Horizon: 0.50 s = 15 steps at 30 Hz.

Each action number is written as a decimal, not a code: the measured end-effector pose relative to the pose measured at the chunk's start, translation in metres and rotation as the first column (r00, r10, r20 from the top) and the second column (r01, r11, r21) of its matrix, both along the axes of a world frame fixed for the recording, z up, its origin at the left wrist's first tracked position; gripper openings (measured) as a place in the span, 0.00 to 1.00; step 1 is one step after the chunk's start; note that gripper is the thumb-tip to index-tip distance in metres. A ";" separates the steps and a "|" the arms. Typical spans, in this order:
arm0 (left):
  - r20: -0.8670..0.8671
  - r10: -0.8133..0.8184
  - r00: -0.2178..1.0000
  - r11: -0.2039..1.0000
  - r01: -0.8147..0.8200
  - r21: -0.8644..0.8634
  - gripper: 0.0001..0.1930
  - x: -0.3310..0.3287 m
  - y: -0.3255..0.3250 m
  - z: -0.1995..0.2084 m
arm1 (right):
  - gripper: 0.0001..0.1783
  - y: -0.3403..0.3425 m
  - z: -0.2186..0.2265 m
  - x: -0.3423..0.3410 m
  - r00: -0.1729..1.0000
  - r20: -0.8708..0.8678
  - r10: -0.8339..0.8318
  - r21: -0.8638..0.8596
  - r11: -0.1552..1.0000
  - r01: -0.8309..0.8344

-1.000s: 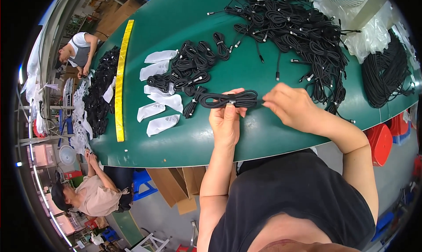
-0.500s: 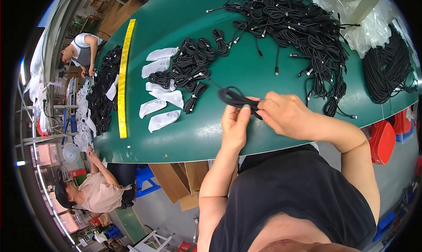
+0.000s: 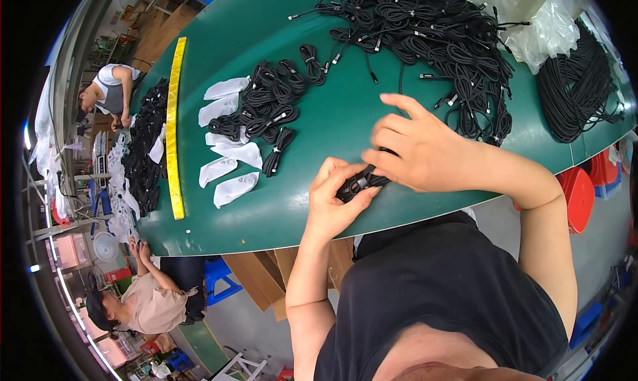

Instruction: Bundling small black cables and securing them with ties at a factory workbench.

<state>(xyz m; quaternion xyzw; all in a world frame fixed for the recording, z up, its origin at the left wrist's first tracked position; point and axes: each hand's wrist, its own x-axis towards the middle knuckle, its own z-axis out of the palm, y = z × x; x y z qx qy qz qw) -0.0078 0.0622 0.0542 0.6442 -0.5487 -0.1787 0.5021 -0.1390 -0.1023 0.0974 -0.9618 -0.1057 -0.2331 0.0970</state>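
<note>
Left hand (image 3: 337, 198) has its fingers clamped on a black cable coil (image 3: 363, 181) near the edge of the counter (image 3: 282, 211); can't tell if the right hand (image 3: 415, 151) grips too. Small coil batch (image 3: 264, 90) looks done, big cable pile (image 3: 425, 30) probably isn't.

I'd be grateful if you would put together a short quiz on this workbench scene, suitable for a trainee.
1. What is the person's left hand holding?
2. True or false: the yellow strip lies to the right of that hand.
3. Fill in the blank: the bare surface of the tabletop, on which the white pouches lie, is ____ in colour.

Key:
1. A bundled black cable.
2. False; the yellow strip lies to the left of it.
3. Green.
</note>
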 end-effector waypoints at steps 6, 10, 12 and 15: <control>0.045 0.032 0.998 0.998 -0.034 0.057 0.18 -0.001 0.008 0.007 | 0.10 -0.004 -0.001 -0.015 0.995 -0.091 0.042 0.005 0.999 -0.041; -0.014 -0.009 1.000 0.998 0.010 0.062 0.17 -0.013 -0.004 0.004 | 0.11 0.013 -0.018 -0.012 0.987 -0.041 0.154 0.045 0.987 -0.152; -0.014 -0.008 1.000 0.999 0.009 0.039 0.17 -0.012 -0.004 0.005 | 0.11 0.011 -0.013 -0.014 0.994 -0.021 0.103 0.071 0.992 -0.102; -0.049 0.070 0.996 0.996 -0.067 0.067 0.17 -0.002 0.004 0.005 | 0.09 0.002 -0.004 -0.020 0.999 -0.042 -0.001 0.087 0.996 0.005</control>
